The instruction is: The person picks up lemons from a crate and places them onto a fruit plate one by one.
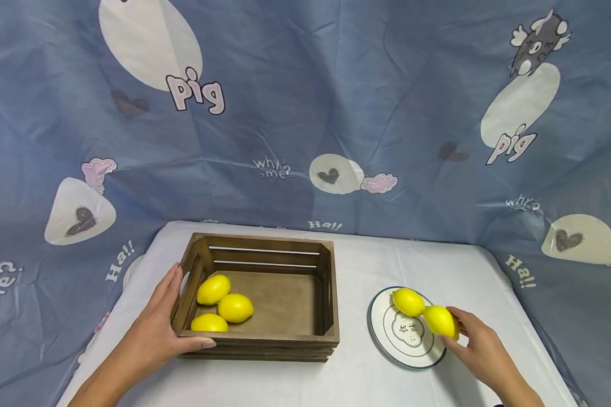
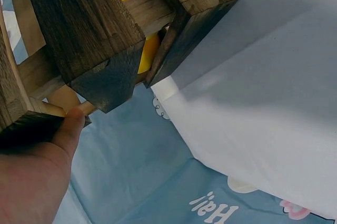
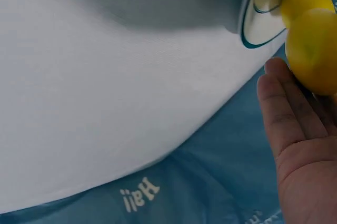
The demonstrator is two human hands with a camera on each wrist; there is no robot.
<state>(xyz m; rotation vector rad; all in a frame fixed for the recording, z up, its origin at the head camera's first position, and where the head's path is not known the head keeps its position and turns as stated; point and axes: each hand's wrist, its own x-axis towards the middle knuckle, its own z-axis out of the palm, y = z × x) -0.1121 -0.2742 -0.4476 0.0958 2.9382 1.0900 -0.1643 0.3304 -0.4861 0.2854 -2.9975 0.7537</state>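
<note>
My left hand (image 1: 150, 333) holds the front left corner of a brown slatted wooden crate (image 1: 265, 340), thumb along the front and fingers against the left side. The left wrist view shows the thumb touching the wood of the crate (image 2: 100, 34). Inside the crate's left part lie three yellow lemons (image 1: 235, 308). At the right, my right hand (image 1: 481, 350) pinches a lemon (image 1: 440, 322) between thumb and fingers, over the right edge of a white plate (image 1: 407, 353) with a dark rim. Another lemon (image 1: 408, 302) rests on the plate, right beside the held one.
A white cloth (image 1: 356, 373) covers the table under the crate and plate. Behind and at the sides hangs a blue printed sheet (image 1: 285, 130) with pig lettering.
</note>
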